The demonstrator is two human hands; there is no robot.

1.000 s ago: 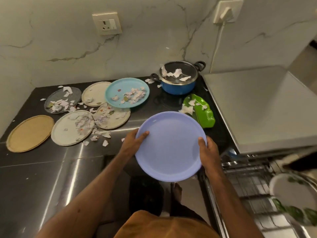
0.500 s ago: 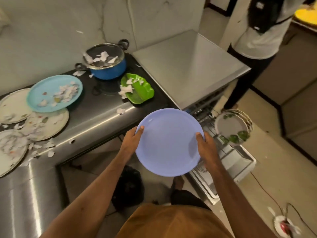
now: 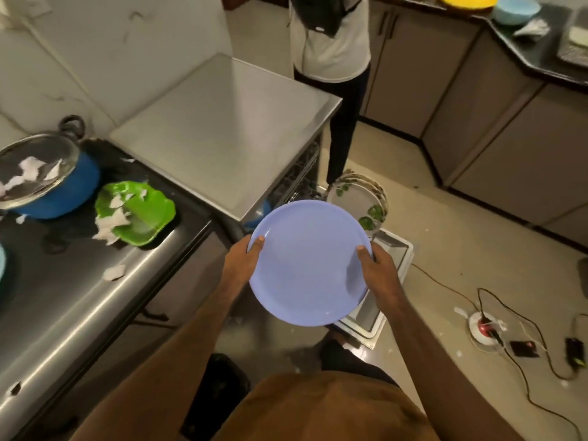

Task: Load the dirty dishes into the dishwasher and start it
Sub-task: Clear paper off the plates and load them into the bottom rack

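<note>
I hold a round lavender plate by its rim with both hands, above the open dishwasher door. My left hand grips the left edge, thumb on top. My right hand grips the right edge the same way. The plate's face looks bare. Behind it, white plates with green leaf prints stand upright in the lower rack. The dishwasher has a steel top. On the counter to the left sit a green leaf-shaped dish and a blue pot, both holding white scraps.
Another person stands just beyond the dishwasher. Cables, a plug board and small devices lie on the floor at right. Cabinets line the right wall, with bowls on their dark counter. A dark bin sits on the floor by my legs.
My view has swung right from the counter toward the dishwasher. The plate has travelled with both hands to above the open door. The other dirty plates have left the frame.
</note>
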